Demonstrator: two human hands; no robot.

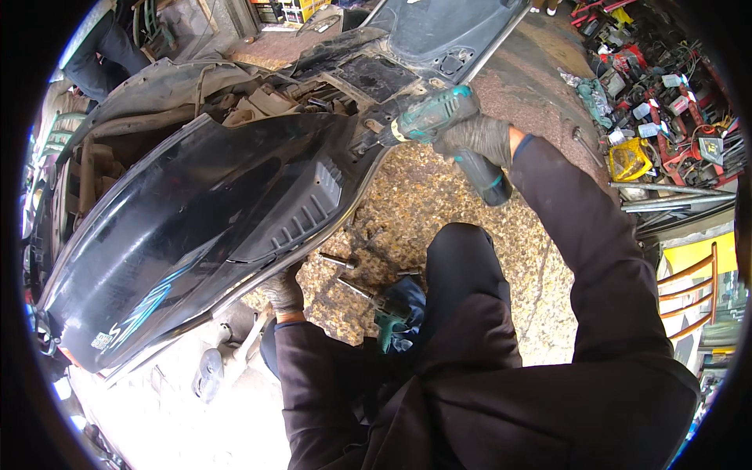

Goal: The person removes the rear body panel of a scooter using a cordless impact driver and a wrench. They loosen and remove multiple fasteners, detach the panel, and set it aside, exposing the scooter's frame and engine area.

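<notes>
A gloved right hand of mine [475, 139] grips a teal and black cordless drill [439, 113], whose nose is at the edge of the dark scooter's bodywork [370, 133], near the footboard. The long glossy black side panel [180, 227], with blue decals and slatted vents, fills the left side of the view. My gloved left hand [283, 291] is at the panel's lower edge, its fingers mostly hidden beneath it. Below, metal sockets or tools [337, 261] lie on the speckled ground beside a dark blue and teal cloth [403, 309].
A person's legs [110, 63] stand at the back left. At the right are piles of red and dark tools and parts [650, 102], a yellow item [630, 160], metal bars [666, 200] and a wooden chair back [689, 286]. My knee [470, 266] juts up centrally.
</notes>
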